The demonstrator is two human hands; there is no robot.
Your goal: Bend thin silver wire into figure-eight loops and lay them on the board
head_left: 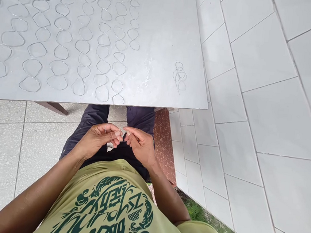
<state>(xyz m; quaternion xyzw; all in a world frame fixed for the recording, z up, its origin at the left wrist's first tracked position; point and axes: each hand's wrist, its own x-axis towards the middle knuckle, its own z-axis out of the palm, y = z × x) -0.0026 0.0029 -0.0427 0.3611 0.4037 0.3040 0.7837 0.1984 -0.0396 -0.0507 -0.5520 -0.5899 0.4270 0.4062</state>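
Note:
My left hand and my right hand meet above my lap, below the near edge of a grey board. Both hands are closed in a pinch, fingertips touching, on a thin piece of wire that barely shows between them. On the board lie several rows of bent figure-eight wire loops, laid out in neat columns. A small loose tangle of wire loops lies apart near the board's right side.
The board rests on a dark wooden support. White floor tiles stretch to the right, speckled tiles to the left. A reddish patterned surface is beside my right knee. Grass shows beyond the tile edge.

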